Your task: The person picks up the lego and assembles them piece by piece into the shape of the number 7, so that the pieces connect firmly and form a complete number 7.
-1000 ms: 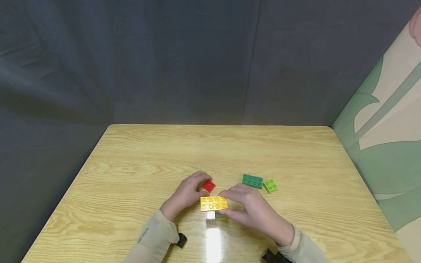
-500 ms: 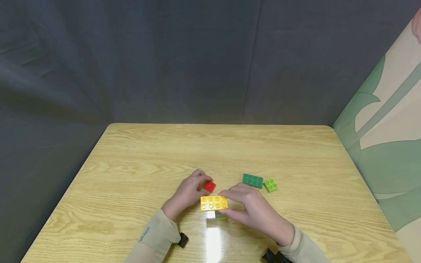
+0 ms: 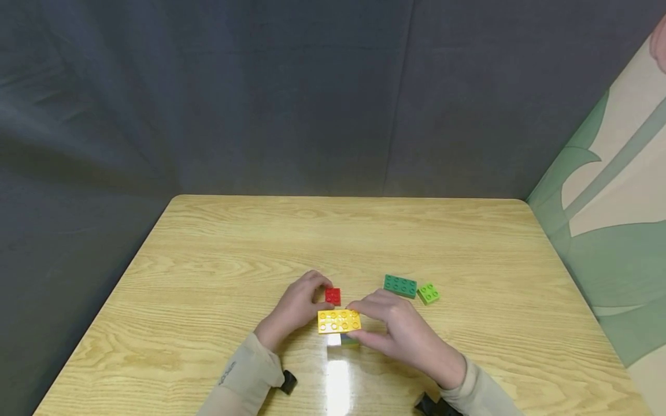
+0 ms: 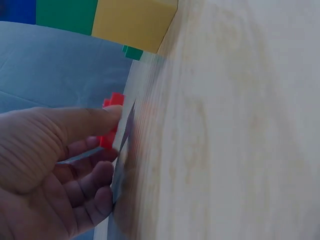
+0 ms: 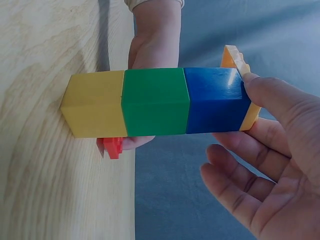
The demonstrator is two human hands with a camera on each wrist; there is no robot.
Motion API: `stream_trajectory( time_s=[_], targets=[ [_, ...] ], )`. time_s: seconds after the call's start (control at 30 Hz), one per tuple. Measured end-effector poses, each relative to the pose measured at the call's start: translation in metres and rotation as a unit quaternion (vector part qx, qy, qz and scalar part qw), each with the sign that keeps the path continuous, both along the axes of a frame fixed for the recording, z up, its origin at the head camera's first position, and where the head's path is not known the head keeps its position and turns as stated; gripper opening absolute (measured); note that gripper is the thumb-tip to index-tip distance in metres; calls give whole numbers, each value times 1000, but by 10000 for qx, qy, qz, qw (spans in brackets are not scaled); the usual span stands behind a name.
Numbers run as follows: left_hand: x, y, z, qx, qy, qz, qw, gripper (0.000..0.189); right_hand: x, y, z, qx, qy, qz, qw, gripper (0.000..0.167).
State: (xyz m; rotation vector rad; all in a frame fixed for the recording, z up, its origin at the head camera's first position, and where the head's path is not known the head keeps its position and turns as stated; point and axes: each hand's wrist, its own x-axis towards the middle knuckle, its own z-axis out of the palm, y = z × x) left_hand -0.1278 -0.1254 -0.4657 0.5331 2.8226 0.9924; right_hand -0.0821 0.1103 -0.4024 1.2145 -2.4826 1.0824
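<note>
My left hand [image 3: 293,303] holds a small red brick [image 3: 333,296] between thumb and fingertips, low at the table. In the left wrist view the thumb covers part of that red brick [image 4: 114,98]. A thin yellow eight-stud brick [image 3: 338,321] tops an upright column, and my right hand [image 3: 403,329] pinches its right end. The right wrist view shows the column from the side: a yellow block [image 5: 95,107] at the table end, a green block [image 5: 156,105], then a blue block [image 5: 217,105] under the thin brick, which overhangs to one side.
Beyond the right hand, a dark green eight-stud brick [image 3: 400,286] lies beside a lime four-stud brick [image 3: 429,293]. The wooden table [image 3: 218,242] ends at a dark cloth [image 3: 291,115] behind; a leaf-patterned cloth [image 3: 614,260] hangs at the right.
The red brick has turned in the left fingers, from a diagonal position to square with the table edge. My right hand and the yellow brick stay nearly still.
</note>
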Motion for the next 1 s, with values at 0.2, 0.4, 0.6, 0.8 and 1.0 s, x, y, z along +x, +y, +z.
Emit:
stream_trajectory(
  time_s=[0.2,0.4,0.6,0.8,1.0],
  targets=[
    [4,-4,3,372,-226,-7,9991,29,0,0,0,-34,-80,-4,10000,31],
    [11,-9,6,637,-504,9,9967,31,0,0,1,-13,-67,-47,10000,31],
    [20,-13,10,898,-677,19,9937,36,0,0,0,-3,-25,-57,10000,31],
    [29,-17,15,1309,-817,-125,9879,39,0,0,-1,-1,-77,-46,10000,31],
    [38,-20,23,1525,-860,-277,9842,39,0,0,-1,14,-72,-55,10000,31]
  ],
)
